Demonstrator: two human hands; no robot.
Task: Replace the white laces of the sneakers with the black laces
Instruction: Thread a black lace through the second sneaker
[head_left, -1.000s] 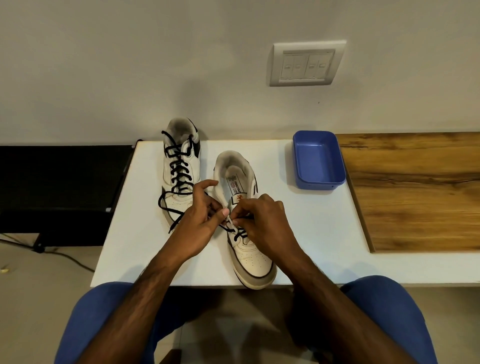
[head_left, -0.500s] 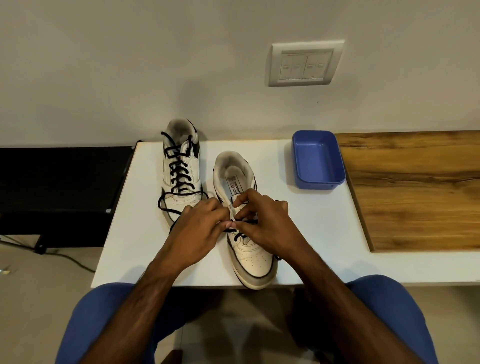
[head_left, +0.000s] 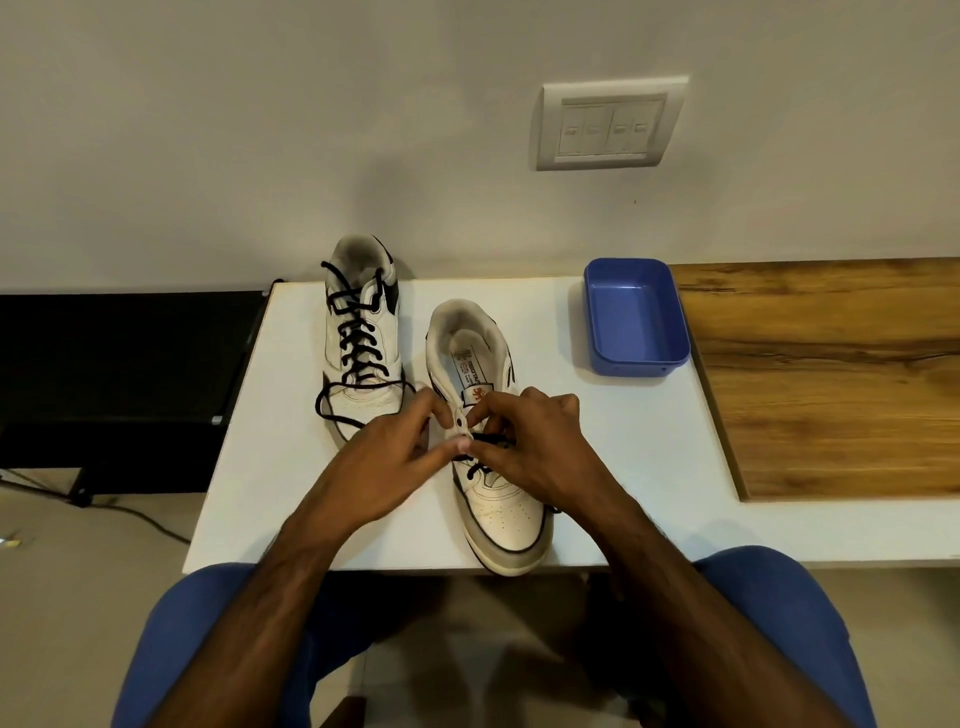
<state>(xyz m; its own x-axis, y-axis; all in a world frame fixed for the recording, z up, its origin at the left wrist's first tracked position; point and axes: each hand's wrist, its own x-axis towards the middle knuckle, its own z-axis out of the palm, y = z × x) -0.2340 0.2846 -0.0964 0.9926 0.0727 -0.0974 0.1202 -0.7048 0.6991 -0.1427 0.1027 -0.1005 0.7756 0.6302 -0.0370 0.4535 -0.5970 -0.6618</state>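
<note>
On white table (head_left: 623, 467), both hands' (head_left: 384, 467) (head_left: 535, 452) grip pinches sneaker's (head_left: 498, 509) black lace (head_left: 488, 441).

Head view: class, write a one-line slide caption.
Both hands, left hand and right hand, thread a black lace through the near sneaker.

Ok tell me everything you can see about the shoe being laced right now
The near sneaker is white, leather-looking, with thin black trim and a scuffed grey toe rim. It lies flat on the white table, toe towards the person and overhanging the edge. Its greyed collar gapes, showing a printed insole label. A black lace crosses only the lower eyelets. The left hand pinches the eyelet flap; the right hand pinches the lace.
</note>
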